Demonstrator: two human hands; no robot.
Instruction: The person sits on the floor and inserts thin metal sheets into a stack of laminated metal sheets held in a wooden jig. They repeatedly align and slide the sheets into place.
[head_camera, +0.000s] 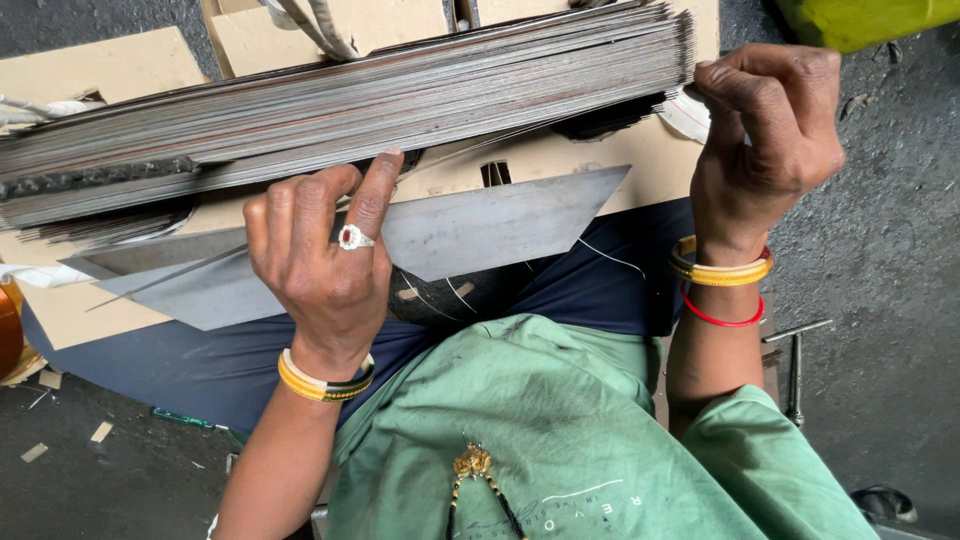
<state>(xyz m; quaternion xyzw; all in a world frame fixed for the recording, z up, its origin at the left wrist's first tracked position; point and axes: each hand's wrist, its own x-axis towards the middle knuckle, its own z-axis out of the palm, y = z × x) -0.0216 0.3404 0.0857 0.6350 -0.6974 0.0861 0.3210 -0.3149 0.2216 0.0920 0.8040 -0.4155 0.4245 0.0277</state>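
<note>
Stack of metal sheets (340, 110) above lap, left hand (320, 260) fingering its edge, right hand (765, 140) gripping its end.

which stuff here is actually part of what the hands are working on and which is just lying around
In hand:
- stack of thin metal sheets, left hand against its side, right hand at its end
- loose metal sheet on the lap

Lying about:
- cardboard pieces
- yellow-green object
- metal tool on the floor

stack of metal sheets (350, 105) lies across cardboard (100, 65), far side | single sheet (480, 225) just nearer, below stack, over lap | left hand (320, 265) on sheet, fingertips at stack | right hand (765, 140) at stack's right end
</note>
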